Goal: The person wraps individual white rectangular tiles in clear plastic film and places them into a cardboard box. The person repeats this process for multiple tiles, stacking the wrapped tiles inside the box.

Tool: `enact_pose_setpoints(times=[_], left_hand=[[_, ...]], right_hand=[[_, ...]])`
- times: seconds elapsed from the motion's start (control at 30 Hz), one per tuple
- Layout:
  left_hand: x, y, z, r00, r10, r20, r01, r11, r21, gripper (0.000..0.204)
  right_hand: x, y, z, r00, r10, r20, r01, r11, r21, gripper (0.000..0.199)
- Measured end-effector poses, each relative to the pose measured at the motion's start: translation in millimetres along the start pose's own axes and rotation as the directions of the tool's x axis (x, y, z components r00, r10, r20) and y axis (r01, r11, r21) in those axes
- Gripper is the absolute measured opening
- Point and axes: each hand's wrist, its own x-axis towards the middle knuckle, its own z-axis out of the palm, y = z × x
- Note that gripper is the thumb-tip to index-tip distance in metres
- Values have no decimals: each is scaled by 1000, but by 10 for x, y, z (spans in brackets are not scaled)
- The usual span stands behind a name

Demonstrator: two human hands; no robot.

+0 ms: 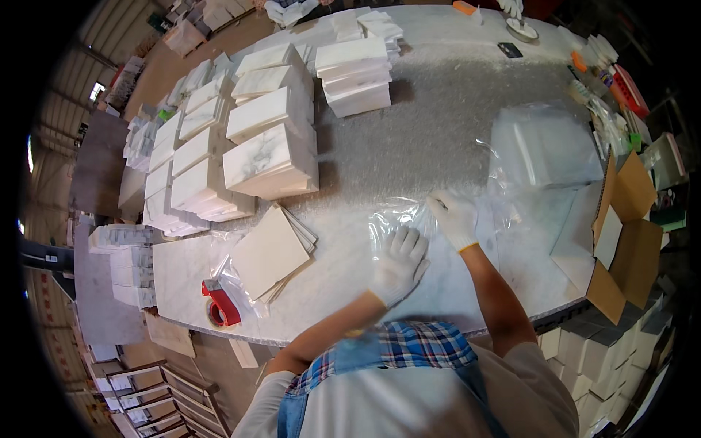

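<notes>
Both my hands wear white knit gloves. My left hand (400,266) lies flat on the tabletop, fingers stretched out, over the lower part of a clear plastic bag (394,216). Close by to the right, my right hand (456,221) has its fingers curled in and pinches the bag's upper right edge. The bag is thin and shiny, and the gloves cover part of it. A stack of clear plastic bags (544,146) lies beyond my right hand. Left of my left hand, several cream flat sheets (270,252) are fanned out on plastic film.
Stacks of white marble tiles (270,160) stand at the left and far side of the table. A red tape dispenser (220,304) sits near the front left edge. At right is an open cardboard box (634,248). Across the table shows another person's gloved hand (511,7).
</notes>
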Motion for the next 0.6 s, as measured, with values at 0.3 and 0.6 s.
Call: enact_pose_setpoints(times=[0.3, 0.6], left_hand=[[142, -13, -53, 980, -154, 125, 135, 980, 146, 64], [309, 9, -77, 961, -183, 209, 145, 972, 185, 66]], right_hand=[[-2, -48, -6, 999, 12, -39, -16, 995, -103, 11], [106, 10, -8, 993, 118, 25, -112, 976, -188, 19]])
